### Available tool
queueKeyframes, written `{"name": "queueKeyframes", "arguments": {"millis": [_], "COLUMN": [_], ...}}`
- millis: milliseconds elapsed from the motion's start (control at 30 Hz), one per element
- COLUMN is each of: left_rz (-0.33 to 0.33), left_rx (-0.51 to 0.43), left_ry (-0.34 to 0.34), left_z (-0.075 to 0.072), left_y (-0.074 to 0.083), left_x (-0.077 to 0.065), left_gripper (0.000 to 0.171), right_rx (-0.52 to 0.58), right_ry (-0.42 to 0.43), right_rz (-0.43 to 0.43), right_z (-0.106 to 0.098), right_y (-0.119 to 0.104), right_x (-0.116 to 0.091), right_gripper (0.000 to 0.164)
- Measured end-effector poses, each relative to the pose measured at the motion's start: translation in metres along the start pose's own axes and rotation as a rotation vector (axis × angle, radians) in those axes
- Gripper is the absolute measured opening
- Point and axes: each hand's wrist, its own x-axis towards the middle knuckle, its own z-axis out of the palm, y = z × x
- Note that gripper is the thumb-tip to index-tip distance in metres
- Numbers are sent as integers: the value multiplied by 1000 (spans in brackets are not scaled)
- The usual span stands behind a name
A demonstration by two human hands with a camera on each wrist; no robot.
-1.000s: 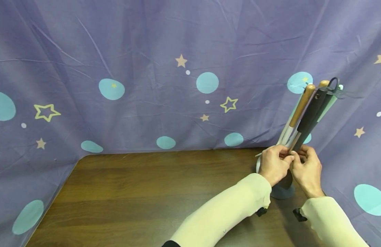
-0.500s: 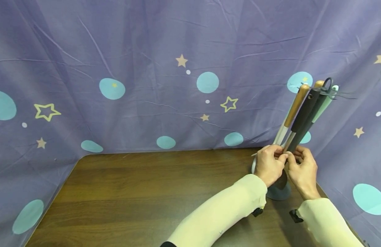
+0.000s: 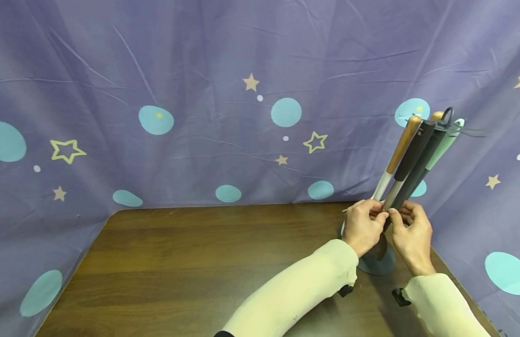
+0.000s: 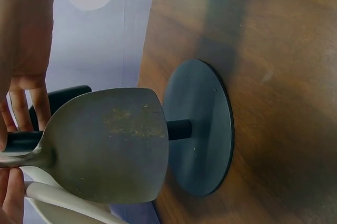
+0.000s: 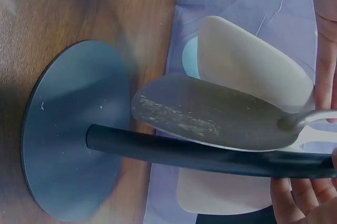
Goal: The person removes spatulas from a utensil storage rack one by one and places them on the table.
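Note:
A dark utensil stand (image 3: 375, 266) with a round base stands at the table's right end. Several utensils hang around its post, their wooden (image 3: 405, 142), black (image 3: 413, 157) and light green handles (image 3: 442, 149) pointing up. With its thumb and fingers, my left hand (image 3: 364, 227) pinches the neck of a metal turner (image 4: 110, 145), whose broad worn blade hangs low in front of the post. My right hand (image 3: 413, 234) holds the dark post (image 5: 210, 154), fingers behind it. Pale utensil heads (image 5: 247, 61) hang behind the turner. The hands hide part of the bundle.
The wooden table (image 3: 192, 262) runs left from the stand. A purple curtain (image 3: 201, 93) with stars and dots hangs close behind and at the right side. Thin dark hooks (image 3: 470, 131) stick out at the top of the stand.
Both hands and the stand with its utensils have shifted slightly left. The turner's neck stays pinched in my left hand and the post stays in my right.

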Motion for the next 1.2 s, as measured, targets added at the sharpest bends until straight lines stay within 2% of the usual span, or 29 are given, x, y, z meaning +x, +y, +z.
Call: {"name": "queueKeyframes", "arguments": {"millis": [400, 733, 1200], "left_rz": [5, 69, 120], "left_rx": [-2, 74, 91], "left_ry": [-29, -13, -4], "left_z": [-8, -16, -30], "left_y": [-2, -9, -13], "left_x": [-2, -4, -8], "left_gripper": [13, 11, 11], "right_rx": [-10, 11, 22], "right_ry": [15, 1, 4], "right_rz": [-11, -21, -39], "right_z": [5, 11, 18], "right_y": [-1, -4, -9], "right_x": [-4, -7, -12], "right_gripper": [29, 28, 27]}}
